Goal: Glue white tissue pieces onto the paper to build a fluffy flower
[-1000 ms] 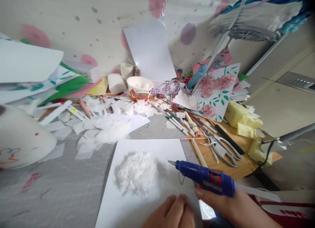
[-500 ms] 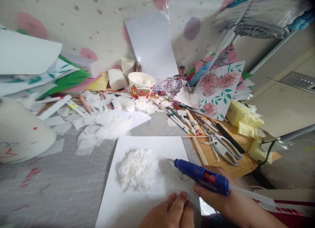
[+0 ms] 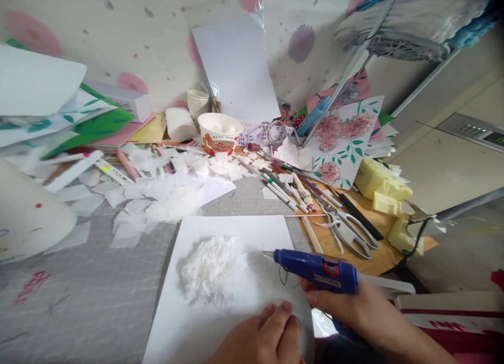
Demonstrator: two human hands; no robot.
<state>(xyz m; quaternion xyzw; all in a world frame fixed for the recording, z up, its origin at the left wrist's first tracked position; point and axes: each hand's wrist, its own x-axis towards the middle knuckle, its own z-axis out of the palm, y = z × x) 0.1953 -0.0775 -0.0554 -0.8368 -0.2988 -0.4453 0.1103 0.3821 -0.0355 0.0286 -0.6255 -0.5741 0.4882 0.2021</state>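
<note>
My right hand [image 3: 346, 303] is wrapped round the handle of a blue hot glue gun [image 3: 303, 264], with a translucent glue stick [image 3: 388, 283] poking out of its back. The gun's metal nozzle points left over a white sheet [image 3: 271, 230], just right of a fluffy mound of small white paper pieces [image 3: 212, 269]. Resting on the lower part of that sheet is my left hand [image 3: 262, 335]; it holds nothing, and its fingers lie on the paper.
Loose white paper squares [image 3: 134, 212] are scattered on the grey mat at left. Behind stands a printed paper bowl [image 3: 220, 136]. Scissors [image 3: 348, 227], pens [image 3: 279, 193] and a flower picture [image 3: 346, 143] lie or lean at right. A white rounded object [image 3: 31, 212] is at far left.
The whole view has shifted slightly, moving the scene left. The glue gun stays beside the paper mound, its back end raised a little. My left hand still rests on the sheet.
</note>
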